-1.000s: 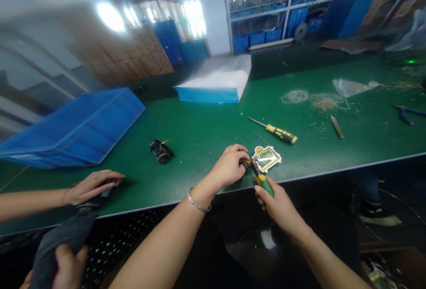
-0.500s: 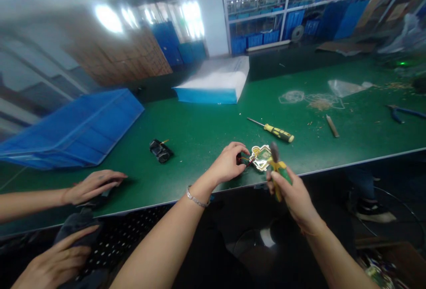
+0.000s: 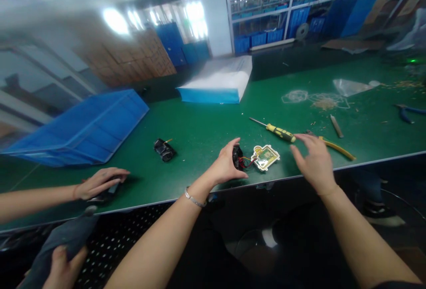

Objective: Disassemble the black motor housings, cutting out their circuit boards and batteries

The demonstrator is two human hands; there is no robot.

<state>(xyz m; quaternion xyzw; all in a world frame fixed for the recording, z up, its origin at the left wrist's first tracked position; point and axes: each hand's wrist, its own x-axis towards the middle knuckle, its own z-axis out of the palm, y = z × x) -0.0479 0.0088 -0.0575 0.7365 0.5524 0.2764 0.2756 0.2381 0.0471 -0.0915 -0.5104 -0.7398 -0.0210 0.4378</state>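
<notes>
My left hand [image 3: 226, 163] grips a small black part [image 3: 237, 156] at the table's front edge, thumb and fingers on either side of it. Thin red and yellow wires [image 3: 246, 161] run from that part to a white-rimmed housing [image 3: 265, 157] with a green circuit board inside, lying open side up. My right hand [image 3: 314, 161] is empty, fingers spread, just right of the housing. Beyond its fingertips lie yellow-handled pliers [image 3: 338, 148], partly hidden by the hand. A yellow-and-black screwdriver [image 3: 281, 132] rests behind the housing, its shaft pointing left.
A second black part [image 3: 164, 149] lies left on the green table [image 3: 206, 122]. A blue bin [image 3: 80, 127] and a white-and-blue stack [image 3: 213, 80] stand behind. At left, a co-worker's hand [image 3: 100, 184] holds a black part; the other holds a dark grey tool [image 3: 63, 240]. Blue-handled pliers [image 3: 408, 113] lie right.
My right hand has set the pliers down on the table to the right and let go of them. My left hand's fingers have spread wider around the black part, which has shifted slightly left of the housing.
</notes>
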